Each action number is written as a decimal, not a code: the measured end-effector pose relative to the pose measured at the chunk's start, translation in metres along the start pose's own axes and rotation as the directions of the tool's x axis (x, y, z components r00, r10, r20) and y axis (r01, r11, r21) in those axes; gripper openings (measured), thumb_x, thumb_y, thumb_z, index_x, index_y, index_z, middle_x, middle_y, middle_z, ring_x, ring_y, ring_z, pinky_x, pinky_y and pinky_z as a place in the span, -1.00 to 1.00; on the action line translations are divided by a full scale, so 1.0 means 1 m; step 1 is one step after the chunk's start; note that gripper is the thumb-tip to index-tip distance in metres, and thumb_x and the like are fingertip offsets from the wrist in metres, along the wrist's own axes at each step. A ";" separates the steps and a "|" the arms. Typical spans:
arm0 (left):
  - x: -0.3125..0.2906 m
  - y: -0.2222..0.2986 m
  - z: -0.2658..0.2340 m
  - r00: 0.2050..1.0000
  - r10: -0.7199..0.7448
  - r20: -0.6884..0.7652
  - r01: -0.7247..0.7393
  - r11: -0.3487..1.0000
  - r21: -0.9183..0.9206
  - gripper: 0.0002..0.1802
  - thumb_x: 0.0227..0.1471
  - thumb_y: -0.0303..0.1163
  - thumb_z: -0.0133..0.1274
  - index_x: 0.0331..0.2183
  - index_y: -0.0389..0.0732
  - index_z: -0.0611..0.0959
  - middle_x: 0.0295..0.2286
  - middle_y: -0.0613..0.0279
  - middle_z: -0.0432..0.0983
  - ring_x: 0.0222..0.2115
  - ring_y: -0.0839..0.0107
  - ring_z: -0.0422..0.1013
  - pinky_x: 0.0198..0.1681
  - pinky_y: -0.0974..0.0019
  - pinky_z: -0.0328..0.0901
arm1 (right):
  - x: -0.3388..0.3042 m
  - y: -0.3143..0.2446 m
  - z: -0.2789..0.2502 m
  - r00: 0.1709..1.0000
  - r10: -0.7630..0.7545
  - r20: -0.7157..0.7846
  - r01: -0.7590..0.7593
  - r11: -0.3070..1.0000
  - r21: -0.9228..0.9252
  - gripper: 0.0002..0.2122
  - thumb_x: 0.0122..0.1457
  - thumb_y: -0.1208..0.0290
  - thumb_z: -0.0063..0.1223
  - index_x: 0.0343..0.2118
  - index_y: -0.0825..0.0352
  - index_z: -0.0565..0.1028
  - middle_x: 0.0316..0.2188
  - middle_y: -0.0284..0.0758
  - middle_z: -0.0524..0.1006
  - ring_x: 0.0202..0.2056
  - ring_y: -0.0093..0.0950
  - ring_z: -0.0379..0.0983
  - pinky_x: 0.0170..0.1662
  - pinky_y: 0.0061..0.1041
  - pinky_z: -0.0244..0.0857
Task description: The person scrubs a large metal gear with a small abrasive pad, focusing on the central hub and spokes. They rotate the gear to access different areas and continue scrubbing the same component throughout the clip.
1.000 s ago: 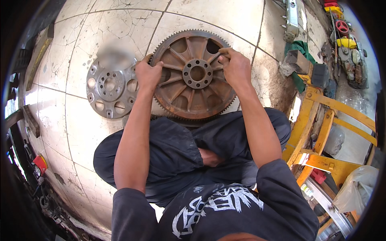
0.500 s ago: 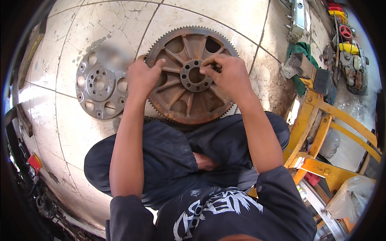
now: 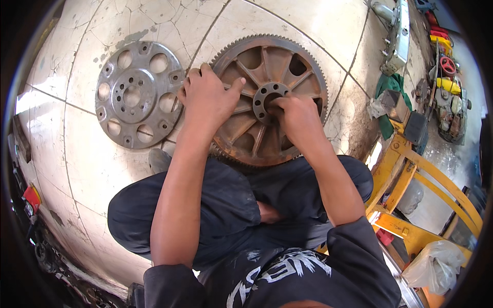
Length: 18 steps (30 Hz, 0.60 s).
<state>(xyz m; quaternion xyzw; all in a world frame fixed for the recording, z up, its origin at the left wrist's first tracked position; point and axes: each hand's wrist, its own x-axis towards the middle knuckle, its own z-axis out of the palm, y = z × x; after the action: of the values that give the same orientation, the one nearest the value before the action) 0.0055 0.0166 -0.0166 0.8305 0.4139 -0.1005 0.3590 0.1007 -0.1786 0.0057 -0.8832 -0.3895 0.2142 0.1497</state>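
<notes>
A rusty spoked flywheel [image 3: 241,134] with a toothed rim lies face up on the floor before my crossed legs. At its left rim is my left hand [image 3: 209,100], thumb over the face and fingers along the outer edge, gripping it. My right hand [image 3: 299,115] is at the pale hub ring [image 3: 260,109], its fingers bent down at the centre bore. The fingertips are partly hidden, so anything pinched there cannot be made out. Left of the flywheel lies a grey metal flexplate [image 3: 145,77] with round holes, close to my left fingers.
A yellow metal frame [image 3: 395,172] stands at my right, with a plastic bag [image 3: 436,264] by it. Beyond are a green cloth [image 3: 386,84], a long metal part [image 3: 398,38] and a greasy engine assembly [image 3: 452,108]. Dark parts [image 3: 67,272] line the left edge of the cracked tiled floor [image 3: 87,154].
My right hand has lowered its fingers from above the hub to the centre bore. My left hand remains at the flywheel's left rim. The view has shifted slightly.
</notes>
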 end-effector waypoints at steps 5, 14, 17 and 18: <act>-0.001 -0.003 0.000 1.000 -0.004 -0.001 0.004 1.000 0.012 -0.01 0.09 0.15 0.28 0.18 -0.54 0.43 0.18 -0.47 0.34 0.27 -0.34 0.24 0.35 -0.37 0.02 | 0.005 -0.002 -0.010 0.995 -0.070 0.078 0.065 0.996 0.068 -0.86 0.08 0.59 0.20 -0.32 0.42 0.73 -0.35 0.00 0.66 -0.28 0.02 0.61 -0.12 -0.11 0.48; 0.001 -0.006 0.005 1.000 0.013 0.008 -0.013 0.998 0.066 0.00 0.08 0.15 0.31 0.21 -0.51 0.40 0.16 -0.46 0.35 0.23 -0.35 0.29 0.33 -0.37 0.05 | 0.007 -0.003 0.000 0.995 -0.096 0.010 0.096 0.995 0.021 -0.85 0.10 0.62 0.05 -0.40 0.50 0.66 -0.43 0.10 0.62 -0.28 0.06 0.62 -0.16 -0.03 0.50; 0.002 -0.002 0.008 0.999 0.034 0.009 -0.034 0.997 0.065 0.01 0.08 0.14 0.31 0.22 -0.51 0.39 0.15 -0.45 0.36 0.22 -0.36 0.29 0.32 -0.38 0.06 | 0.004 0.008 0.008 0.996 -0.090 0.027 0.090 0.996 0.013 -0.87 0.10 0.62 0.05 -0.43 0.50 0.64 -0.44 0.13 0.61 -0.29 0.09 0.62 -0.17 -0.03 0.51; 0.001 -0.005 0.008 0.999 0.030 -0.017 -0.029 0.996 0.088 0.01 0.08 0.14 0.31 0.22 -0.51 0.39 0.14 -0.45 0.36 0.22 -0.37 0.29 0.32 -0.37 0.06 | 0.010 0.004 0.008 0.994 -0.103 0.032 0.102 0.995 0.020 -0.87 0.10 0.62 0.05 -0.44 0.50 0.64 -0.44 0.14 0.61 -0.29 0.09 0.62 -0.17 -0.03 0.51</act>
<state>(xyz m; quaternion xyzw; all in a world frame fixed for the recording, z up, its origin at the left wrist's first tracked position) 0.0038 0.0138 -0.0253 0.8524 0.3999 -0.1059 0.3197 0.1054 -0.1733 -0.0058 -0.8569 -0.4348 0.2243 0.1624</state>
